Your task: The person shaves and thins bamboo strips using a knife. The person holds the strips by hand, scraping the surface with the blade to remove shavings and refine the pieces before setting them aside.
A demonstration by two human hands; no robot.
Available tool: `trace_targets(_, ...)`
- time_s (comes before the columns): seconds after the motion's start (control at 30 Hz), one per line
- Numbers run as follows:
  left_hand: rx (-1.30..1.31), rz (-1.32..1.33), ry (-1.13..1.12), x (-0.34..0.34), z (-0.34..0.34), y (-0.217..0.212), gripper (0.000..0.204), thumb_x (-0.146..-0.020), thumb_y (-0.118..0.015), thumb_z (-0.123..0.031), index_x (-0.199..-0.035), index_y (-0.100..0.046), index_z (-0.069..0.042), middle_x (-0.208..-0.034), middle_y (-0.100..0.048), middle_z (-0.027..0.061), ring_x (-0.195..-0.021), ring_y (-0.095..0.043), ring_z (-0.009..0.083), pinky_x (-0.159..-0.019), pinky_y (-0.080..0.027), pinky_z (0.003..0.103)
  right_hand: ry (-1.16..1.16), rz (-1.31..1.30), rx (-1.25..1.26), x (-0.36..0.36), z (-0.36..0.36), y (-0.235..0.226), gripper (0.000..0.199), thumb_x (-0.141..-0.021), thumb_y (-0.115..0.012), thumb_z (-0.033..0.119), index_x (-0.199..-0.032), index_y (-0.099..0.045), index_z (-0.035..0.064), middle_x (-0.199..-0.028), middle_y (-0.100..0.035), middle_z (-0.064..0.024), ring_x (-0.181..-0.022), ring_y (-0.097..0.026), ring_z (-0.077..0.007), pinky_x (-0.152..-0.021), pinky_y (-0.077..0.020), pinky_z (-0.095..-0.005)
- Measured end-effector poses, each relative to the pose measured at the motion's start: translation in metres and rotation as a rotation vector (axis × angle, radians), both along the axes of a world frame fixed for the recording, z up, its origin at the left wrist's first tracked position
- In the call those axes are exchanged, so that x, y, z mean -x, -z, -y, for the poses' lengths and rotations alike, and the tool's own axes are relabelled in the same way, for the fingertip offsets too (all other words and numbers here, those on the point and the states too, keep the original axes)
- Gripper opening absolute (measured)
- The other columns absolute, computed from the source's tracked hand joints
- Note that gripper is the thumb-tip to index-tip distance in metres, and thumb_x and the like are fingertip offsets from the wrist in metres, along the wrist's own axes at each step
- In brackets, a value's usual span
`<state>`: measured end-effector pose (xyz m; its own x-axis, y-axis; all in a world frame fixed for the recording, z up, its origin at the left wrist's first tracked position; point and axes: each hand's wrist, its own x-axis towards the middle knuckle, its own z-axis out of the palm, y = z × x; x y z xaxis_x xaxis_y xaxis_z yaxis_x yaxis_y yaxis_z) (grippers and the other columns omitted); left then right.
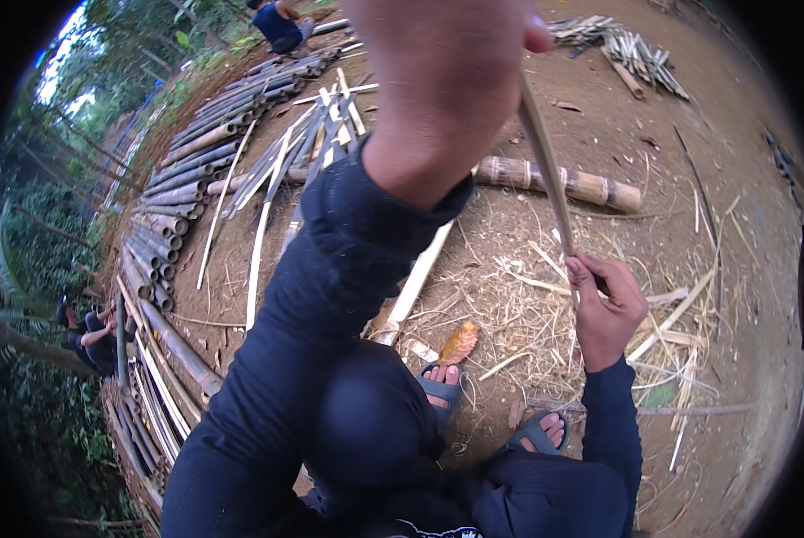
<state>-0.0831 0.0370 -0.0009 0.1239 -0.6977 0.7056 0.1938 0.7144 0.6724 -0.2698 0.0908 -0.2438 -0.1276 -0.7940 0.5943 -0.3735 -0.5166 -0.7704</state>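
My left hand looms large and blurred at the top edge. Its arm reaches up from the lower left, and most of the fingers are cut off or hidden, though a thumb tip shows curled in. A long thin bamboo strip slants down from behind this hand, which appears closed on its upper part. Lower down at the right, my right hand pinches the strip's lower end between thumb and fingers. Pale shavings lie on the ground under the strip, beside my sandalled feet.
Behind the strip lies a thick bamboo pole. Rows of bamboo poles and split strips cover the left side; a strip pile lies at far right. One person sits at the back, another at the left.
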Motion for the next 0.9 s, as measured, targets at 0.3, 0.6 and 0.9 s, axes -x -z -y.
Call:
trace_targets(0.3,-0.057,-0.09,-0.105,0.013,-0.003,-0.005,0.058,-0.097,-0.044,-0.066,-0.081,-0.045,-0.01,-0.05,-0.031,-0.0064,-0.034,-0.035,0.0047,-0.03,-0.032,0.019,-0.11,0.171,-0.166,0.0,-0.009,-0.004,0.015,-0.095,-0.068,0.01,-0.086,-0.064,-0.001,-0.077,-0.064,-0.0056,-0.064,-0.059,-0.0097,-0.057,-0.047,-0.0233)
trace_targets(0.6,0.175,-0.147,-0.219,0.027,0.001,-0.002,0.053,-0.097,-0.053,-0.06,-0.081,-0.036,-0.013,-0.049,-0.03,-0.0063,-0.031,-0.034,0.0049,-0.028,-0.03,0.019,-0.06,-0.05,-0.169,0.003,-0.004,-0.007,0.032,-0.083,-0.08,0.017,-0.111,-0.072,0.0032,-0.092,-0.068,-0.0083,-0.073,-0.067,-0.0125,-0.056,-0.0528,-0.0254)
trace_targets(0.9,0.061,-0.278,-0.021,0.02,0.003,-0.005,0.048,-0.098,-0.05,-0.058,-0.082,-0.038,-0.014,-0.051,-0.032,-0.0054,-0.032,-0.034,0.0069,-0.031,-0.028,0.02,-0.043,-0.111,-0.121,0.002,0.006,0.017,0.014,-0.085,-0.076,0.007,-0.098,-0.074,0.0023,-0.085,-0.07,-0.0086,-0.07,-0.068,-0.0165,-0.058,-0.0534,-0.027)
